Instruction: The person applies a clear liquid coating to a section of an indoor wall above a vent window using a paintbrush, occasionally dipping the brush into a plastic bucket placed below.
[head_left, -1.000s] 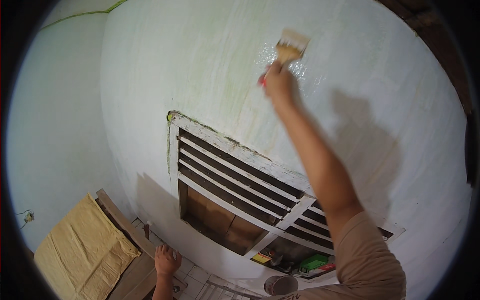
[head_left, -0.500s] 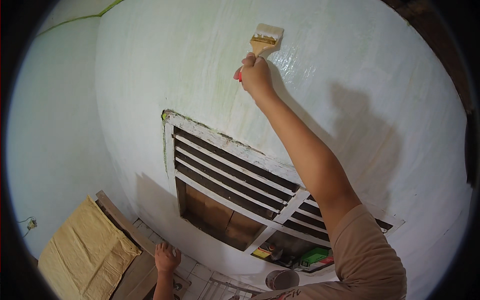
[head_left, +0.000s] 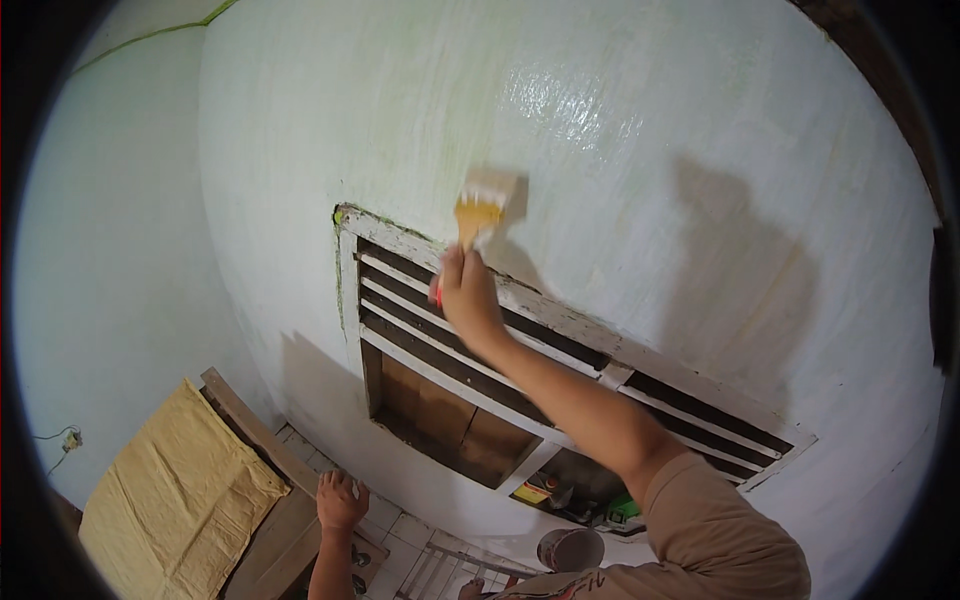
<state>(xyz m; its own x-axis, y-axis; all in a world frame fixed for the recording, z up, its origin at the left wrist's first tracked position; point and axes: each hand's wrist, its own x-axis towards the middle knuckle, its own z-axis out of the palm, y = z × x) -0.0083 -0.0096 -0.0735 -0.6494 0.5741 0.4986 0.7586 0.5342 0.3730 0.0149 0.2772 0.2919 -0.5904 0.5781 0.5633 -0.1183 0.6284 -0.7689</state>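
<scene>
Clutching the paintbrush (head_left: pixel 482 213) in the right grip (head_left: pixel 467 297), just above the slatted window (head_left: pixel 450 378), blocking part of it with that forearm (head_left: pixel 560 395) (head view). Can't tell about the left grip (head_left: pixel 342 502), open or closed, near the yellow-covered cabinet (head_left: pixel 185 500). Spotting a bucket (head_left: pixel 555 552) below the window.

Right hand: your bare right hand (head_left: pixel 468 298) is gripping a wide, flat paintbrush with pale bristles and a wooden handle (head_left: pixel 480 212), just above a white, slatted wooden window frame (head_left: pixel 565 318).
Left hand: your bare left hand (head_left: pixel 341 502) is hovering beside wooden furniture bearing a creased tan sheet (head_left: pixel 185 490), contact being unclear.
Wall: a wet patch (head_left: pixel 570 105) is gleaming on the pale green-white wall (head_left: pixel 620 220).
Bucket: a round, greyish bucket (head_left: pixel 570 549) is sitting near your brown sleeve (head_left: pixel 710 520).
</scene>
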